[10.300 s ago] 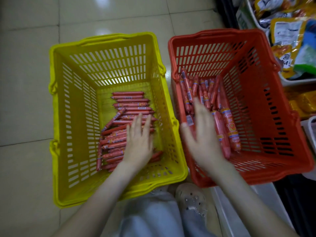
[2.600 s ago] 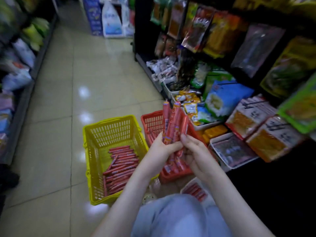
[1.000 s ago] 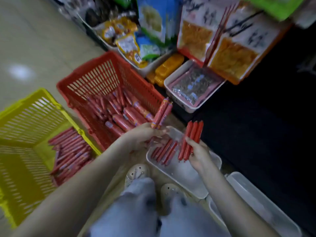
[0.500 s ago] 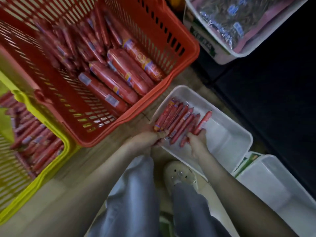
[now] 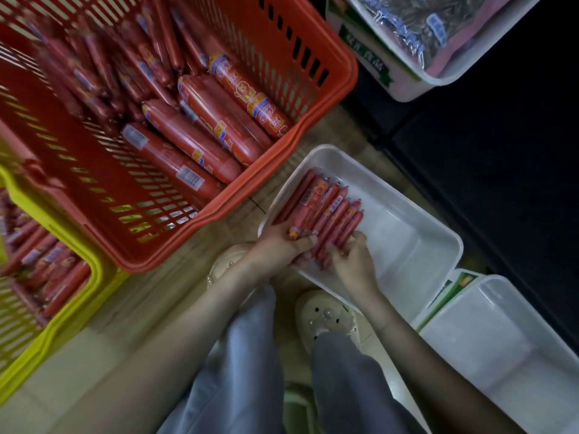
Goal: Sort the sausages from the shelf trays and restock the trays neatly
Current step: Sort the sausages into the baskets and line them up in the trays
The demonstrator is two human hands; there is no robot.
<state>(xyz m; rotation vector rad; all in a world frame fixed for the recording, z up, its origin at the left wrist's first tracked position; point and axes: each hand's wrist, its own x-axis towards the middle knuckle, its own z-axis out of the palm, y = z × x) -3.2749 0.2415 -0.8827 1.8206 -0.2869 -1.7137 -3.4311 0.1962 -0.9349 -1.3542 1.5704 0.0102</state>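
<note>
Several thin red sausages (image 5: 326, 211) lie side by side in the near-left corner of a white tray (image 5: 404, 242) on the floor. My left hand (image 5: 279, 249) presses on the near ends of the left sausages, thumb across them. My right hand (image 5: 354, 258) curls its fingers over the near ends of the right sausages. A red basket (image 5: 275, 164) to the upper left holds thick sausages (image 5: 200, 142) and several thinner ones. At the left edge, a yellow basket (image 5: 75, 305) holds more thin sausages (image 5: 47, 267).
A second white tray (image 5: 501, 346) sits at the lower right, nothing in it. A white shelf tray (image 5: 445, 73) of packaged goods is at the top right, above a dark shelf. My knees and light shoes (image 5: 326, 317) are just below the hands.
The view has come closer. The sausages, loosely spread half a second ago, now lie packed in a tight row, and both hands have closed in on their near ends.
</note>
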